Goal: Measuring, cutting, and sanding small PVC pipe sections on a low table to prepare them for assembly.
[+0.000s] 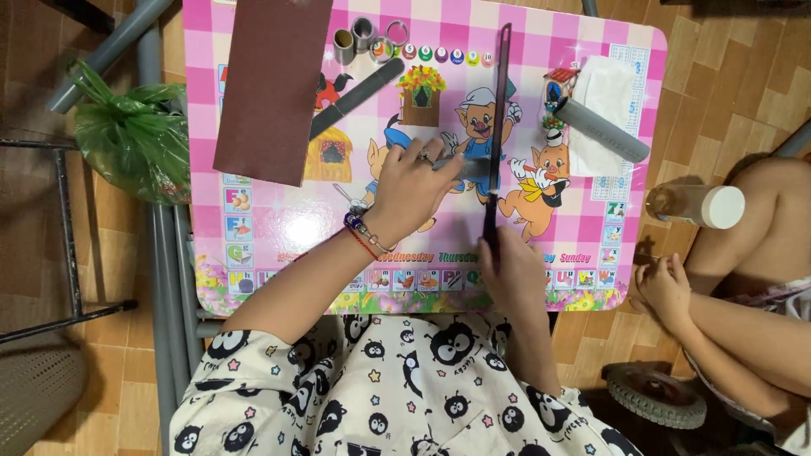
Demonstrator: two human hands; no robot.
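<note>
My left hand presses a short grey pipe flat on the pink checked table top. A dark hacksaw stands on edge across that pipe, running from the table's far side toward me. My right hand grips the saw's handle at the near end, close to the table's front edge. The part of the pipe under my left fingers is hidden.
A brown sandpaper sheet lies at the far left beside a long grey strip. Three cut pipe rings stand at the back. A grey pipe rests on white tissue. Another person's hand, a white-capped bottle, a green bag.
</note>
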